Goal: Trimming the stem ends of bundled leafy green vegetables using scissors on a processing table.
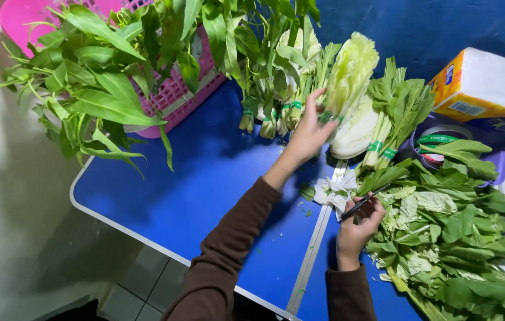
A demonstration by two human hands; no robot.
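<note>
A single head camera is looking steeply down from above the person's shoulders, close in, facing across a blue table that is running diagonally from lower right to upper left. Both sleeves are entering from the bottom centre, the left hand reaching to mid-frame and the right hand sitting lower right. Floor is showing at the left edge. No second view is sharing the scene.

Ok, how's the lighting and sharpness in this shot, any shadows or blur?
Head view: bright, even light from above; the left hand and pink basket cast soft shadows on the blue table; greens look sharp, the right hand slightly soft; edges bend a little.
</note>
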